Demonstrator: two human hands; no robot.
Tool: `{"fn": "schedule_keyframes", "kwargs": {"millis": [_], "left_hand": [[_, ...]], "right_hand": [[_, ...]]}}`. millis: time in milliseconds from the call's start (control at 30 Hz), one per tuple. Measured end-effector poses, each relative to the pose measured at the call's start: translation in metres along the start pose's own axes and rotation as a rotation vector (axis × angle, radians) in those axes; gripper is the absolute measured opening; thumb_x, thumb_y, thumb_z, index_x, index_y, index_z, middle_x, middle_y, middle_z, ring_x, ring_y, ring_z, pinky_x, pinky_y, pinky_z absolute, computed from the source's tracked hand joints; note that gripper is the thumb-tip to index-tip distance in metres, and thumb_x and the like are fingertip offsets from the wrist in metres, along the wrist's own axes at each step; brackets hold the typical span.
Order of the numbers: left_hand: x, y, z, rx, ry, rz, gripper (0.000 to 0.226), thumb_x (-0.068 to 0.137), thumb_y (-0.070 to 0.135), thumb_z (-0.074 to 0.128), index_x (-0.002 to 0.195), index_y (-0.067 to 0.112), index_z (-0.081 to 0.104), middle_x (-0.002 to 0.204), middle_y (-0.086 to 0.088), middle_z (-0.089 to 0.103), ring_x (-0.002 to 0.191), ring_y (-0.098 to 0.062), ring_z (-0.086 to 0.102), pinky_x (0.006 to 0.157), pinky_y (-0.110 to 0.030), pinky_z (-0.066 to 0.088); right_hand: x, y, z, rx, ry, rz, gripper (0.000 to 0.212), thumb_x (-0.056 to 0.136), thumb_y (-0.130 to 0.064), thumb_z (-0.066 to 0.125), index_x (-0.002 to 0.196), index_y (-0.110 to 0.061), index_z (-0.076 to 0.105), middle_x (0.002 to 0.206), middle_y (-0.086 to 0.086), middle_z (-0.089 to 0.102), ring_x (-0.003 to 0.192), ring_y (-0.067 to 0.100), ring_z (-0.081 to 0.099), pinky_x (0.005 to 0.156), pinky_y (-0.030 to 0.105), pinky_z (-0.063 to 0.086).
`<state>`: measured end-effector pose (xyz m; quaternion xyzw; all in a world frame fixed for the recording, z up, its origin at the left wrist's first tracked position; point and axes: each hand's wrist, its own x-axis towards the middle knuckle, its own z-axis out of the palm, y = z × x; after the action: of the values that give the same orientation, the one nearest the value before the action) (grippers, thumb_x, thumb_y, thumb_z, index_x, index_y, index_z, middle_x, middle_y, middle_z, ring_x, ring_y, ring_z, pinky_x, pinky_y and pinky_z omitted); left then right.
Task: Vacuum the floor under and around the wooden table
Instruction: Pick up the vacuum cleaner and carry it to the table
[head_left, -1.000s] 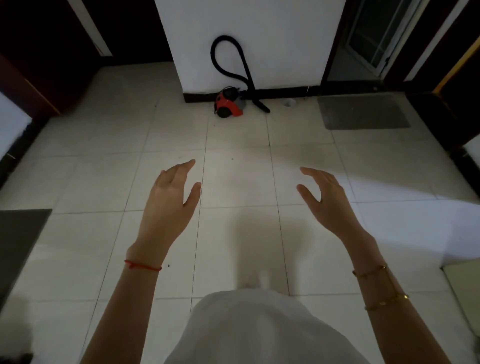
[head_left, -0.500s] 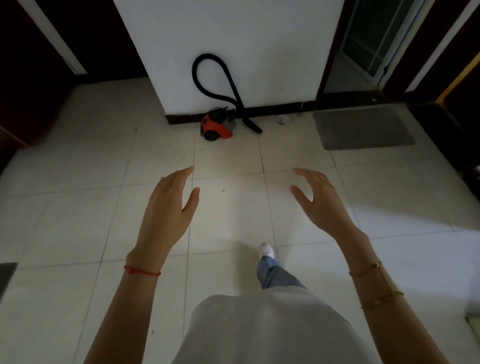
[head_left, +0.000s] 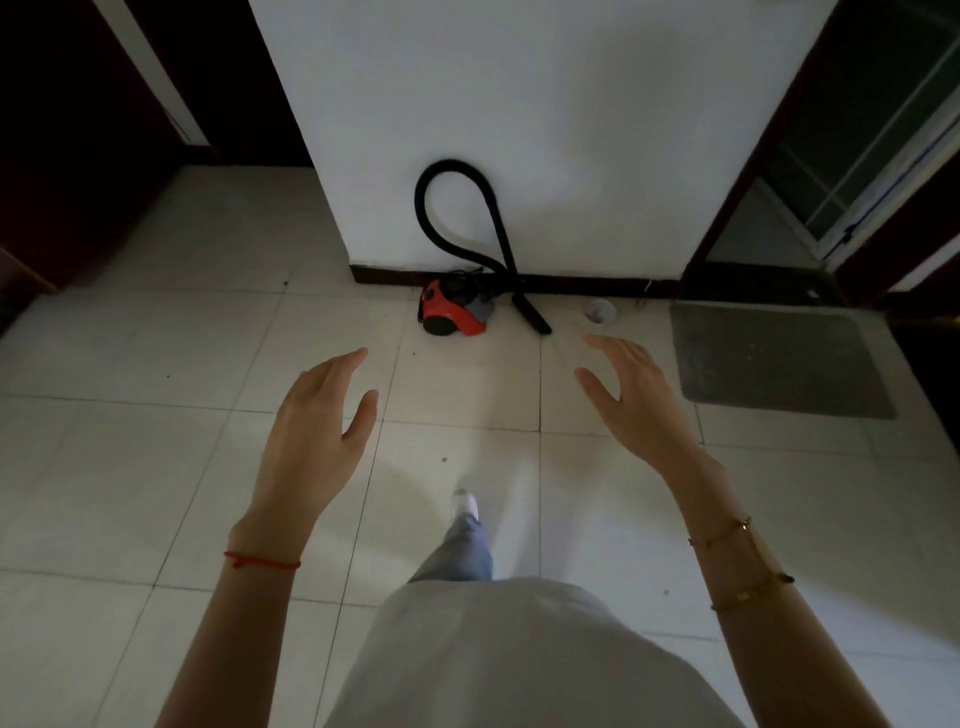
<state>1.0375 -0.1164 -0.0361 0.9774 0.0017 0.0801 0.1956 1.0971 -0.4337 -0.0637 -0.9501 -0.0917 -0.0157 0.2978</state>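
Note:
A small red canister vacuum cleaner (head_left: 453, 310) sits on the pale tiled floor against a white wall. Its black hose (head_left: 457, 218) loops up the wall and comes down to a black nozzle (head_left: 532, 314) resting on the floor to the right of the canister. My left hand (head_left: 314, 441) and my right hand (head_left: 636, 402) are held out in front of me, both empty with fingers apart, well short of the vacuum. No wooden table is in view.
A grey doormat (head_left: 774, 358) lies at the right before a doorway with a glass door (head_left: 862, 140). A small round whitish object (head_left: 599, 312) sits by the skirting. Dark doorways stand at the left. My foot (head_left: 465, 504) steps forward on the tiles.
I have walked closer to the vacuum, so it now appears larger and lower in view. Both hands stay open and raised, and one foot has stepped forward.

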Motion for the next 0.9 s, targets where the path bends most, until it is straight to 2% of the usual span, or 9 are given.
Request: {"fn": "schedule_keyframes", "kwargs": {"millis": [100,333,467,500,533,600,800,900], "left_hand": [[0.052,-0.012,0.018,-0.019,0.001,-0.011,0.047,0.096,0.028,0.049,0.14,0.013,0.043,0.136,-0.006,0.052,0.126,-0.021,0.048,0.106,-0.04,0.04],[0.213,-0.043,0.058,-0.011,-0.025,0.009,0.047,0.097,0.029,0.048,0.141,0.015,0.041,0.136,-0.003,0.051,0.126,-0.017,0.047,0.103,-0.027,0.035],[0.321,-0.059,0.067,0.001,-0.043,0.034,0.047,0.097,0.031,0.046,0.141,0.017,0.041,0.135,-0.001,0.051,0.125,-0.015,0.047,0.104,-0.028,0.036],[0.347,-0.062,0.069,0.001,-0.044,0.043,0.047,0.097,0.032,0.046,0.141,0.016,0.041,0.135,-0.001,0.051,0.125,-0.015,0.047,0.104,-0.028,0.036],[0.372,-0.065,0.07,-0.001,-0.048,0.049,0.047,0.097,0.032,0.046,0.141,0.016,0.041,0.135,-0.001,0.052,0.125,-0.015,0.047,0.104,-0.028,0.036],[0.413,-0.07,0.074,-0.003,-0.06,0.061,0.046,0.097,0.031,0.046,0.141,0.016,0.041,0.135,-0.002,0.052,0.124,-0.015,0.047,0.104,-0.028,0.036],[0.498,-0.083,0.092,-0.019,-0.099,0.081,0.046,0.096,0.029,0.049,0.141,0.016,0.042,0.135,-0.003,0.052,0.124,-0.017,0.048,0.105,-0.031,0.038],[0.525,-0.086,0.103,-0.029,-0.113,0.07,0.045,0.096,0.027,0.05,0.139,0.015,0.044,0.134,-0.005,0.053,0.123,-0.02,0.05,0.106,-0.036,0.039]], "right_hand": [[0.06,0.012,0.011,0.006,-0.001,0.003,0.047,0.098,-0.039,0.045,0.141,-0.021,0.04,0.142,0.001,0.045,0.133,0.015,0.038,0.104,0.023,0.025],[0.214,0.033,0.047,0.046,-0.029,0.028,0.047,0.098,-0.039,0.046,0.141,-0.022,0.041,0.143,0.001,0.045,0.133,0.015,0.037,0.104,0.021,0.024],[0.314,0.035,0.05,0.109,0.008,0.029,0.045,0.098,-0.031,0.05,0.14,-0.018,0.043,0.14,0.0,0.048,0.129,0.007,0.038,0.103,0.007,0.022],[0.338,0.036,0.05,0.132,0.02,0.032,0.045,0.097,-0.031,0.051,0.14,-0.016,0.044,0.139,0.001,0.049,0.129,0.008,0.039,0.107,0.013,0.027],[0.36,0.038,0.051,0.152,0.031,0.033,0.046,0.097,-0.03,0.052,0.14,-0.014,0.045,0.138,0.003,0.05,0.129,0.011,0.041,0.11,0.024,0.033],[0.399,0.042,0.052,0.166,0.051,0.034,0.046,0.096,-0.03,0.052,0.138,-0.011,0.047,0.135,0.007,0.052,0.127,0.017,0.045,0.106,0.042,0.042],[0.478,0.052,0.051,0.145,0.076,0.069,0.042,0.095,-0.029,0.054,0.133,-0.011,0.05,0.127,0.01,0.055,0.116,0.022,0.05,0.099,0.045,0.045],[0.507,0.062,0.056,0.149,0.057,0.079,0.044,0.095,-0.031,0.052,0.134,-0.011,0.049,0.129,0.01,0.055,0.119,0.022,0.049,0.101,0.044,0.045]]}}
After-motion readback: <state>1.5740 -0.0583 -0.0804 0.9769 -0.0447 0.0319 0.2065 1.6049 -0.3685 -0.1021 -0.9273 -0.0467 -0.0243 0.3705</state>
